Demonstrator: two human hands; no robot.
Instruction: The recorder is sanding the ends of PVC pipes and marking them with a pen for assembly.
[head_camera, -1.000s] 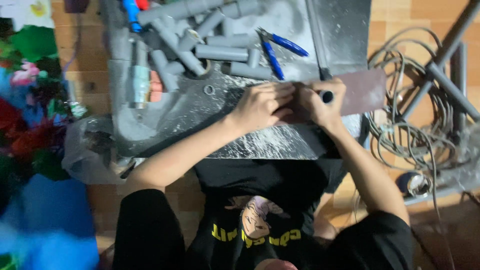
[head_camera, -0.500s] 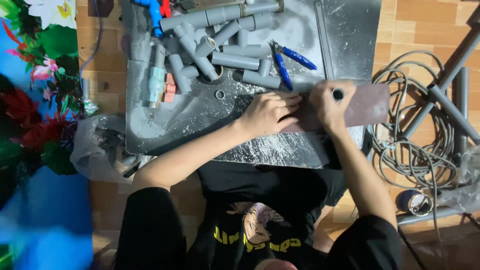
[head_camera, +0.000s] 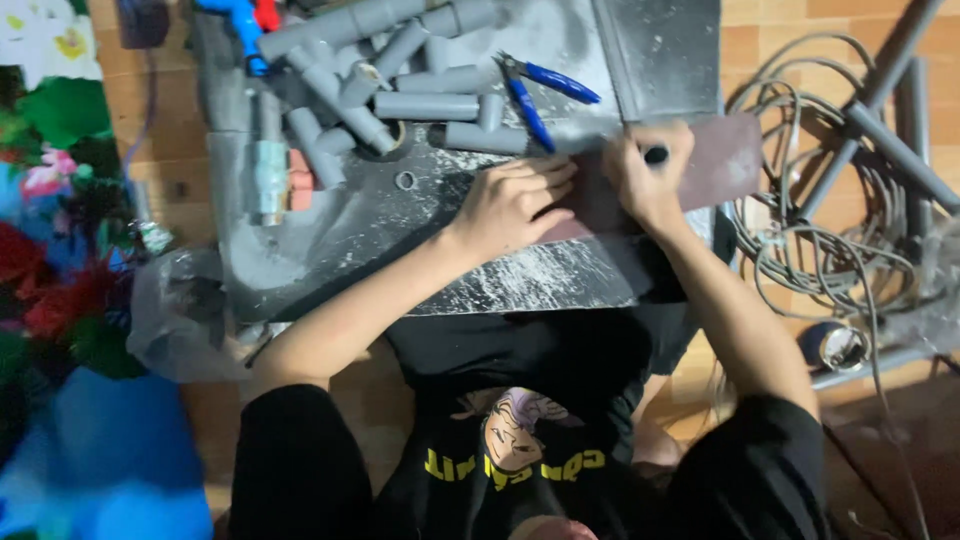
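Note:
My left hand (head_camera: 515, 205) lies flat with spread fingers on the left part of a brown sandpaper sheet (head_camera: 725, 165), holding it down on a dusty grey board (head_camera: 330, 240). My right hand (head_camera: 640, 190) grips a short grey pipe piece (head_camera: 656, 155) that stands upright on the sheet, its dark open end facing up. Both hands are close together near the board's right side. White dust covers the board in front of my hands.
Several grey pipe pieces and fittings (head_camera: 425, 105) lie at the back of the board beside blue-handled pliers (head_camera: 535, 95) and a valve (head_camera: 270, 165). A coil of grey cable (head_camera: 800, 250), long grey pipes (head_camera: 890, 140) and a tape roll (head_camera: 838, 347) lie on the right. A plastic bag (head_camera: 180, 310) and artificial flowers (head_camera: 50, 200) are on the left.
My right hand has shifted the pipe piece slightly over the sandpaper. My left hand stays pressed on the sheet. The view has swayed a little.

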